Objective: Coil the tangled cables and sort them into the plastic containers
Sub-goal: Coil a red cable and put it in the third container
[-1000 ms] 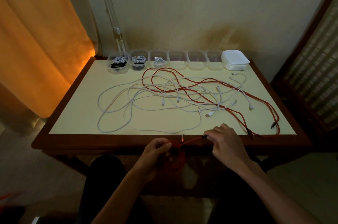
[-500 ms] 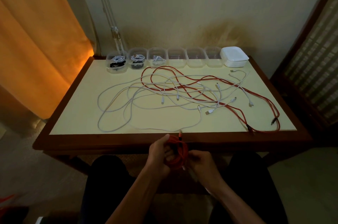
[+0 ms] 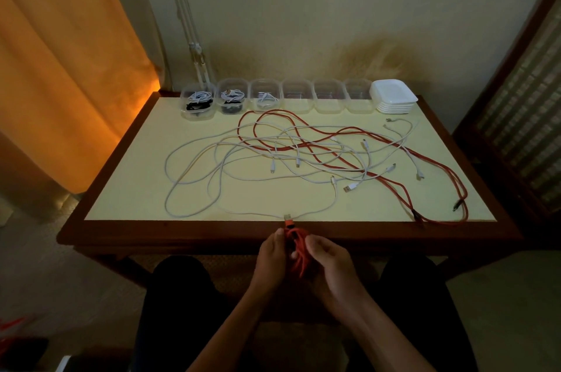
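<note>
A coiled red cable (image 3: pixel 296 250) hangs just below the table's front edge, its plug end pointing up. My left hand (image 3: pixel 271 253) grips the coil from the left and my right hand (image 3: pixel 329 262) holds it from the right. On the table lies a tangle of white cables (image 3: pixel 230 159) mixed with more red cables (image 3: pixel 403 192). Along the back edge stands a row of clear plastic containers (image 3: pixel 297 97); the three on the left (image 3: pixel 197 101) hold coiled cables, the other three look bare inside.
A stack of white lids (image 3: pixel 394 97) sits at the back right, beside the containers. The wooden table rim (image 3: pixel 182 232) runs in front of my knees. An orange curtain (image 3: pixel 60 52) hangs at the left; a dark wooden frame (image 3: pixel 516 98) stands at the right.
My right hand drew in from the table edge to the coil, and the last stretch of red cable has been wound in. Both hands now hold the bundle close together.
</note>
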